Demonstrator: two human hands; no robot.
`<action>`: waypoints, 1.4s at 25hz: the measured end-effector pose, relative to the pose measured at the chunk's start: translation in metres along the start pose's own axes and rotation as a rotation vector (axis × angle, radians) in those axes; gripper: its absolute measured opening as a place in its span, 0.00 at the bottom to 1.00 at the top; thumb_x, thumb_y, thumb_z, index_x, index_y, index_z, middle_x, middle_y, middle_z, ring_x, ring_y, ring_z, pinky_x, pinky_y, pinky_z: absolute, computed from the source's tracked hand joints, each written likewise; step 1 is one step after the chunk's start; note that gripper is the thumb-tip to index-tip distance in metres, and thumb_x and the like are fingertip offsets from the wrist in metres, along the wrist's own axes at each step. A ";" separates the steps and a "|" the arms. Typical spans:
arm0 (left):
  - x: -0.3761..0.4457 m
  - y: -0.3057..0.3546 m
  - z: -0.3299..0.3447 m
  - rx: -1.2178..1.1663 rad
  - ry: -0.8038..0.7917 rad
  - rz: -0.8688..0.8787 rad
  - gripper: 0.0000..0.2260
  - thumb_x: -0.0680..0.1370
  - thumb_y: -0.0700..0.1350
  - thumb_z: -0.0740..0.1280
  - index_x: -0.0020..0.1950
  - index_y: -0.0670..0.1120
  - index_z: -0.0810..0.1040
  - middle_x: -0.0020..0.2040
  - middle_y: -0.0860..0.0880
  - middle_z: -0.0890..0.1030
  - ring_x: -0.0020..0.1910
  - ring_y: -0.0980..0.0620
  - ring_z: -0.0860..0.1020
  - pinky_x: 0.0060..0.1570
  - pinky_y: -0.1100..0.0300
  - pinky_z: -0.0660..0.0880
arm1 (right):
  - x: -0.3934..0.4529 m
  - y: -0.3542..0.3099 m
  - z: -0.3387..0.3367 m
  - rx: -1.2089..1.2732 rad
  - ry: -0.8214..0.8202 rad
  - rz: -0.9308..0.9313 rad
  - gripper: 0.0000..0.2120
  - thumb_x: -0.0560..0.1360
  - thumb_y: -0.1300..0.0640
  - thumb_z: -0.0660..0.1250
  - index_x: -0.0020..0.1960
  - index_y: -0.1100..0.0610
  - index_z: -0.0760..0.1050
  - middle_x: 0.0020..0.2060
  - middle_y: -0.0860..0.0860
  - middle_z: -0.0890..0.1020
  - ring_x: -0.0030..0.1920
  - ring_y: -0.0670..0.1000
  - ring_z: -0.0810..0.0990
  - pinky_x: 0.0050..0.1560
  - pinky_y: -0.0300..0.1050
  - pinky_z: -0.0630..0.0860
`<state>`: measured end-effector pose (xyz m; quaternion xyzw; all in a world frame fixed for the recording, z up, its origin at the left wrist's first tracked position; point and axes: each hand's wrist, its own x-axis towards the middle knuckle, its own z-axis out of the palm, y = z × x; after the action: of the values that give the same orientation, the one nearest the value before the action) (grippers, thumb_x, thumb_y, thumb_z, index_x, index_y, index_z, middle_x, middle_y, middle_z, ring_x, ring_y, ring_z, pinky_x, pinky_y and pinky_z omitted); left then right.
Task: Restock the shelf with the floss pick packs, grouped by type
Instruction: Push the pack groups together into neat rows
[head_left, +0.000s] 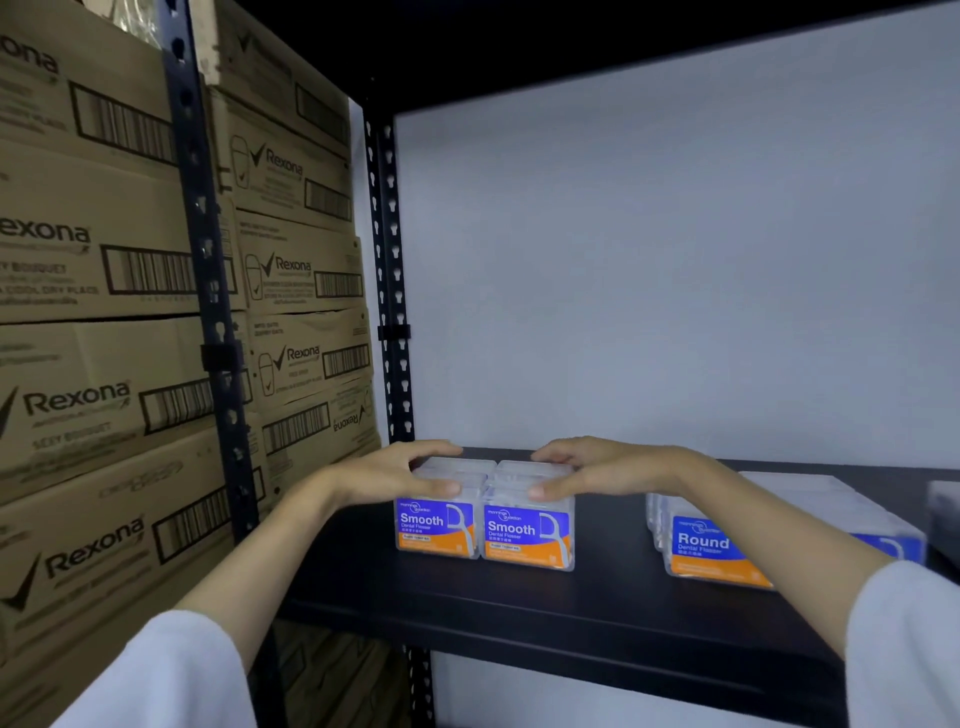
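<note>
Clear Smooth packs (485, 514) sit paired on the shelf (571, 603); left hand (395, 475) grips one, right hand (597, 467) the other. Placement seems underway; next, release, keeping them apart from Round packs (711, 551).

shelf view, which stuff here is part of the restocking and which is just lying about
Part of the job:
- Smooth packs, gripped by left hand and right hand
- Round packs, set apart to the right
- black shelf

Just there:
- Rexona cartons stacked on the left
</note>
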<state>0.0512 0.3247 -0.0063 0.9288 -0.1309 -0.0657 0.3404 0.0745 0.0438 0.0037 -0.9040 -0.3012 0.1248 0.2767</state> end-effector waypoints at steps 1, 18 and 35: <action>0.000 0.000 0.001 0.035 -0.024 0.004 0.41 0.64 0.61 0.75 0.74 0.56 0.63 0.69 0.58 0.67 0.63 0.60 0.73 0.60 0.66 0.70 | -0.003 -0.004 0.003 -0.026 -0.003 0.005 0.33 0.71 0.41 0.69 0.71 0.51 0.63 0.65 0.44 0.72 0.62 0.44 0.73 0.64 0.41 0.70; 0.005 -0.007 0.026 0.226 0.120 0.107 0.46 0.61 0.62 0.78 0.75 0.58 0.62 0.76 0.57 0.60 0.75 0.56 0.57 0.74 0.58 0.56 | -0.003 -0.012 0.029 -0.270 0.077 -0.025 0.46 0.72 0.39 0.67 0.78 0.56 0.45 0.78 0.51 0.49 0.77 0.49 0.48 0.74 0.42 0.50; 0.010 -0.020 0.031 0.411 0.203 0.143 0.55 0.51 0.74 0.71 0.76 0.57 0.61 0.76 0.57 0.61 0.75 0.57 0.57 0.75 0.56 0.54 | 0.004 -0.013 0.062 -0.330 0.343 -0.105 0.35 0.69 0.41 0.72 0.68 0.58 0.65 0.61 0.54 0.73 0.62 0.53 0.70 0.63 0.45 0.66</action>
<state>0.0579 0.3178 -0.0436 0.9687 -0.1723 0.0802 0.1595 0.0468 0.0817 -0.0395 -0.9280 -0.3128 -0.0961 0.1783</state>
